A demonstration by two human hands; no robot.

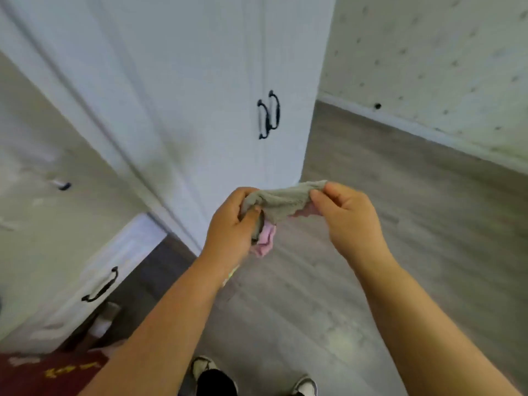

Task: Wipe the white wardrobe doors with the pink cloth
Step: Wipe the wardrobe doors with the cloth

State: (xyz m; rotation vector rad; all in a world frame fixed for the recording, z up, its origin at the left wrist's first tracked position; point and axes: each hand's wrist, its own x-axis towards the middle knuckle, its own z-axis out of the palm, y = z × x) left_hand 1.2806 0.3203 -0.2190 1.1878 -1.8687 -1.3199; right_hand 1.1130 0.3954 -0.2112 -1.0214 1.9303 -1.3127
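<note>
While hands [288, 221] stretch cloth [281, 205] | pink side mostly hidden

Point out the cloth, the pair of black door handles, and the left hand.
cloth [278, 202], head view, grey stretched middle
black door handles [268, 114], head view, between the two bars
left hand [231, 227], head view, back of hand

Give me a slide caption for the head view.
Both hands, left hand and right hand, stretch the cloth before the wardrobe doors.

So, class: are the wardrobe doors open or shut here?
Shut. The two wardrobe doors meet flush at a narrow seam, with their black handles side by side. Nothing of the inside shows.
</note>
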